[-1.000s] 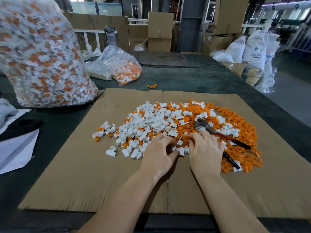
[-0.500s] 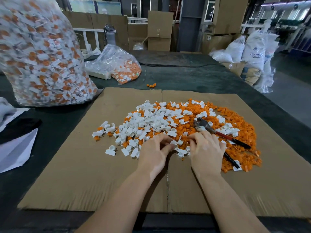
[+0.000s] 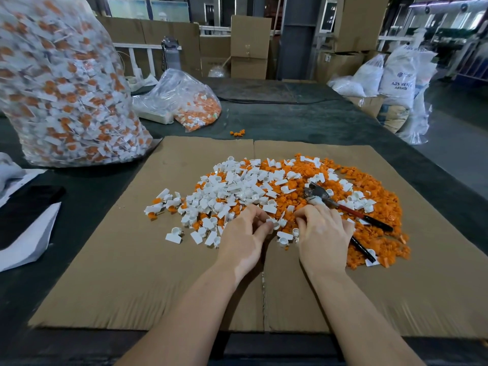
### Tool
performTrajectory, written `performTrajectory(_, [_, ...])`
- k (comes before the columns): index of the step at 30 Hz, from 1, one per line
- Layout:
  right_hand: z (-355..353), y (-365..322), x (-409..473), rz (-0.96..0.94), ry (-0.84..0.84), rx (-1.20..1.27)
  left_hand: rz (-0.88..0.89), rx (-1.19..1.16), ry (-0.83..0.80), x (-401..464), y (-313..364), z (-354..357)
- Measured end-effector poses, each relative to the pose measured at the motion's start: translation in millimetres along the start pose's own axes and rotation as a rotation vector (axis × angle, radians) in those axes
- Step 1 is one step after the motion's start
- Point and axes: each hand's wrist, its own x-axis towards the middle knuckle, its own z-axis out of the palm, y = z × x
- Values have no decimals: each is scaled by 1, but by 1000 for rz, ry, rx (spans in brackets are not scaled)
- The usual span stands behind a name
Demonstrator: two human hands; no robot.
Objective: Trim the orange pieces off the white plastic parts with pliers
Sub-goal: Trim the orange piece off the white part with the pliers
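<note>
Left hand and right hand side by side at near edge of pile, fingers curled among loose white parts; grasp on any one piece not discernible. Orange pieces heaped mainly to right. Pliers lying unheld on pile beside right hand. All on cardboard over dark table; full bag at far left.
</note>
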Motion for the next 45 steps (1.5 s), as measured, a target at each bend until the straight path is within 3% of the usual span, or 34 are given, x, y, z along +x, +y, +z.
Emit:
performTrajectory(14, [-4,-1,-1,-8,55,112,-53,-76,9,-1,0,1])
performTrajectory(19, [-10,-2,-3,-196,59,356,-50,-88,13,0,1,1])
performTrajectory(25, [-14,-1,-5,-306,-3,456,-40,-121,-21,-1,3,-2])
performTrajectory(45, [-14,-5,-7,-300,-51,277,-74,-197,-12,-3,1,-3])
